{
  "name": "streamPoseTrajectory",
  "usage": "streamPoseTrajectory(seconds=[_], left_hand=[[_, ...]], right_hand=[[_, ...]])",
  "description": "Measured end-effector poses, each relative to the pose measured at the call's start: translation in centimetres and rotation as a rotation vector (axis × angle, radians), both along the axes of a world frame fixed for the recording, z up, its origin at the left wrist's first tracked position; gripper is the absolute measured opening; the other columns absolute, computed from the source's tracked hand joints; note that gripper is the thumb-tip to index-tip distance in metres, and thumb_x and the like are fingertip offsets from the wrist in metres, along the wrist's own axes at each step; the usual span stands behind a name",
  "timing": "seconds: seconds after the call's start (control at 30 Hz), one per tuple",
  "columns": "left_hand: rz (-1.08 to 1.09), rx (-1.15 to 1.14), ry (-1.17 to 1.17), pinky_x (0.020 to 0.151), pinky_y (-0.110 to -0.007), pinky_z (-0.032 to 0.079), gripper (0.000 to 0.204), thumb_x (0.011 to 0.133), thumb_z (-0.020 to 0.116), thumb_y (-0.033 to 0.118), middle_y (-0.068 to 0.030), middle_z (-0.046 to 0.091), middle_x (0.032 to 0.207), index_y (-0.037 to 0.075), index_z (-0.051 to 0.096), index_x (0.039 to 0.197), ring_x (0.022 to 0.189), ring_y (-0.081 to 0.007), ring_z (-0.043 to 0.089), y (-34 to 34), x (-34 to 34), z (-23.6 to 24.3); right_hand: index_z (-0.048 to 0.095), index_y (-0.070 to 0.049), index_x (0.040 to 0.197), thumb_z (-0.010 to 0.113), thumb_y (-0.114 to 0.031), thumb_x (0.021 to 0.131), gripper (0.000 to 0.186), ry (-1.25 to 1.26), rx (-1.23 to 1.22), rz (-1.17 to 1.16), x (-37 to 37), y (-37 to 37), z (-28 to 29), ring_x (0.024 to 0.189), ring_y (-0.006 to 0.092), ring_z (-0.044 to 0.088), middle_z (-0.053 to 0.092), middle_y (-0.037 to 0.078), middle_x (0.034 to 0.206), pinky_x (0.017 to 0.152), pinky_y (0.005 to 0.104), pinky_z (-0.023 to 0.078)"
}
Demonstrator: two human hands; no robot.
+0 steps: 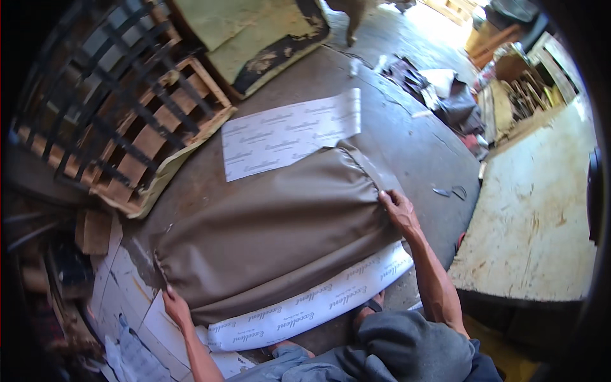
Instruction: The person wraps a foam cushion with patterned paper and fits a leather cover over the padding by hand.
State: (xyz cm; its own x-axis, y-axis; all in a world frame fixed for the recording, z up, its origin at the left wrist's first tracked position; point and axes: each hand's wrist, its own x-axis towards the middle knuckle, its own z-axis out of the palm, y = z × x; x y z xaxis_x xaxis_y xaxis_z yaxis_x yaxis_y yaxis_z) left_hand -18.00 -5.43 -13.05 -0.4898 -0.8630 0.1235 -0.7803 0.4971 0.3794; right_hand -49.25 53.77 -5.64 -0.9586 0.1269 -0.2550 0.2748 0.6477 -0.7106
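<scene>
A wide sheet of brown leatherette (273,223) lies spread before me on the floor, its two short ends gathered into small puckers. My left hand (176,307) is closed on the near left corner, fingers pinching the gathered edge. At the right end, my right hand (398,209) grips the other gathered edge between thumb and fingers. Along the near side a white printed backing strip (305,315) curls up in front of my legs. Another white printed piece (286,134) lies flat beyond the brown sheet, partly covered by it.
Scissors (450,191) lie on the floor to the right, near a worn pale board (528,216). A wooden frame with black webbing (146,127) stands at the left, beside a yellowish padded panel (254,38). Dark scraps (439,89) are heaped at the far right.
</scene>
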Motion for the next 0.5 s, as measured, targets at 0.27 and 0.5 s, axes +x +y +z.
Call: streamPoseTrajectory(seconds=[0.27,0.5], left_hand=[[0.024,-0.120,-0.001,0.076,-0.057,0.047,0.050,0.110,0.046,0.042,-0.0302,0.067,0.096,-0.004,0.062,0.105,0.090,-0.0519,0.063,1.0,1.2,-0.1],[0.060,-0.209,-0.059,0.073,-0.055,0.048,0.046,0.109,0.048,0.040,-0.0285,0.067,0.092,-0.003,0.060,0.100,0.087,-0.0495,0.063,0.2,2.1,-1.0]], right_hand=[[0.071,-0.001,0.099,0.065,-0.039,0.101,0.039,0.166,0.087,0.050,2.1,0.2,-2.8,0.080,0.0352,0.070,0.070,0.024,0.087,0.076,0.0437,0.052],[0.070,-0.002,0.099,0.067,-0.039,0.099,0.037,0.232,0.097,0.011,3.0,-0.7,-3.6,0.081,0.0374,0.070,0.070,0.023,0.087,0.075,0.0468,0.052]])
